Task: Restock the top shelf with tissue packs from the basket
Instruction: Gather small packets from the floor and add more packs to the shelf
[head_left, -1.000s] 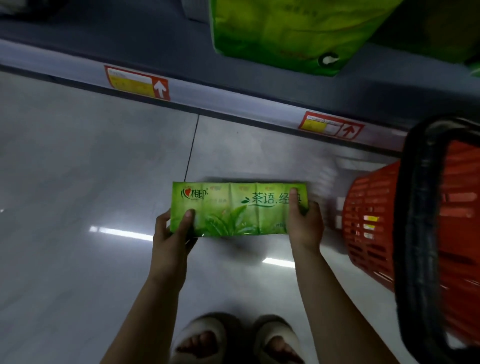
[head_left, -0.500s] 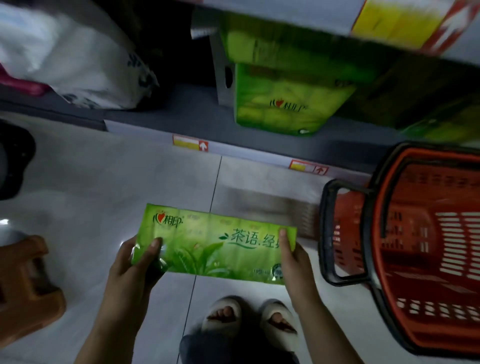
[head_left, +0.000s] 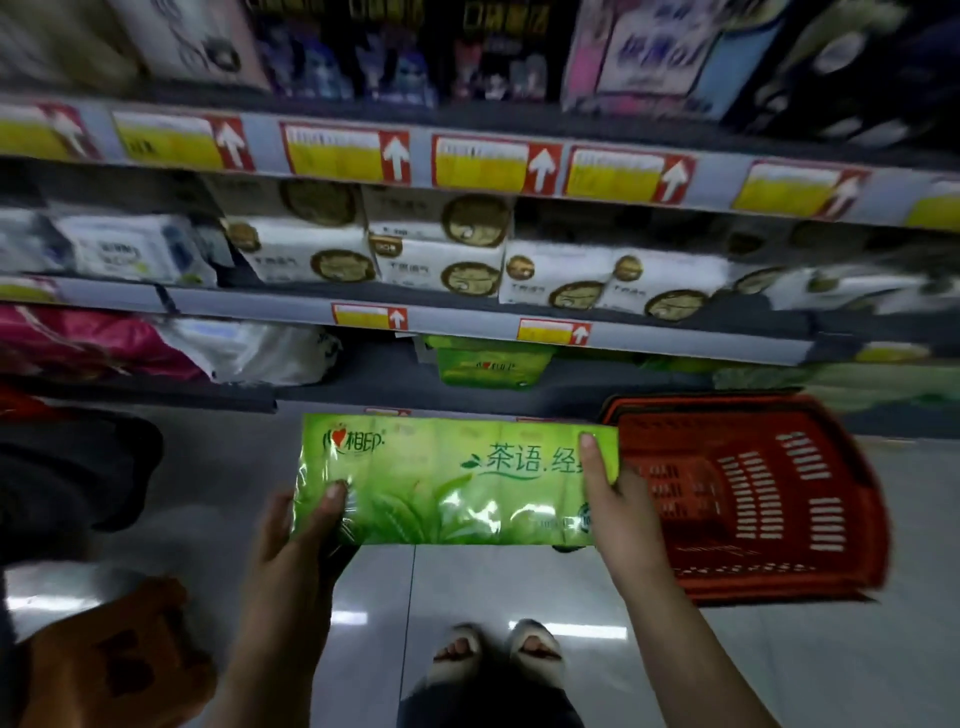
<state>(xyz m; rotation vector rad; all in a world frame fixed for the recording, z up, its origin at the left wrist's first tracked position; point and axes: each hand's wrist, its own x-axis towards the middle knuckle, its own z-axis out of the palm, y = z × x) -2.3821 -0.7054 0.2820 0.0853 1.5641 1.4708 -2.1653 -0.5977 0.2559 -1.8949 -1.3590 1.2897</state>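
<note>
We hold a long green tissue pack (head_left: 447, 483) flat before us. Our left hand (head_left: 296, 535) grips its left end with the thumb on top, and our right hand (head_left: 618, 499) grips the right end the same way. Just to the right a red basket (head_left: 831, 467) sits on the pale tiled floor (head_left: 779, 665). Ahead, shelves edged with yellow-and-red price tags (head_left: 343, 156) carry white packs (head_left: 436, 260), and another green pack (head_left: 488, 366) lies on a lower shelf. An orange stool (head_left: 114, 660) stands at lower left, and our feet (head_left: 498, 649) in open-toed slippers show below.

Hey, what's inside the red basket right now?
In the red basket, only its slotted floor and walls show, somewhat blurred. Its left end is hidden behind the green tissue pack and the right hand.
</note>
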